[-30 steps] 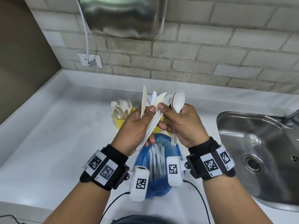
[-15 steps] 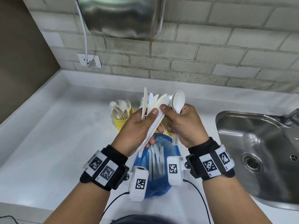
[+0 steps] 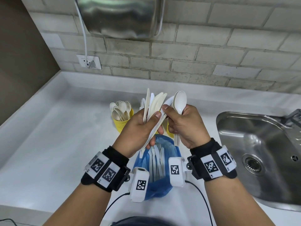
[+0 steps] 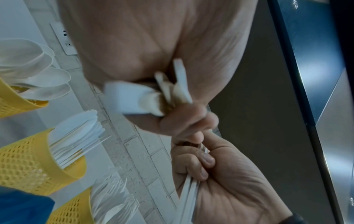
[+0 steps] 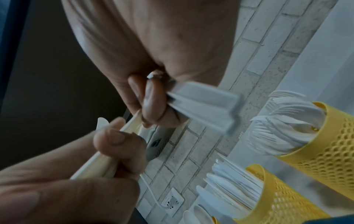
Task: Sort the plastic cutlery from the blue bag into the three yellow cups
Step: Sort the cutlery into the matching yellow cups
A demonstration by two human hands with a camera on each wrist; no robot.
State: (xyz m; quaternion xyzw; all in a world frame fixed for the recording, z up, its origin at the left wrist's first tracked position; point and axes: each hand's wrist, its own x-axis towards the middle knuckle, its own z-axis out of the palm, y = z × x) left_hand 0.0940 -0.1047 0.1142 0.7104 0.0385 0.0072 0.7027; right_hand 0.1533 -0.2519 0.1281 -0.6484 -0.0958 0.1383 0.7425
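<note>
A fan of knives (image 3: 154, 105) is gripped in the left hand (image 3: 140, 128), thumb pressed across the handles and fingers curled beneath. Two or more spoons (image 3: 179, 101) are held in the right hand (image 3: 184, 126), handles enclosed by curled fingers, while its thumb and forefinger pinch at one knife of the fan. Directly below both sets of fingers the bag (image 3: 156, 173) lies open, with more cutlery seen inside.

Several slips may be expected. The handles are smooth, thin and stacked loosely, so a pull on one knife could drag its neighbours out of the left-hand grip; these would probably fall back into the bag or onto the counter. Since the right hand is charged with two jobs, the spoons could loosen while the pinch is tightened. A knife might also be dropped into the wrong cup, as the three stand close together beyond the fingertips.

The cutlery is of matte plastic, some pieces white, others cream; knife edges are finely serrated, spoon bowls oval and shallow. The cups (image 5: 333, 142) are yellow, with perforated walls, and are seen to hold spoons, knives and forks separately. The bag is of thin, crinkled blue film.
</note>
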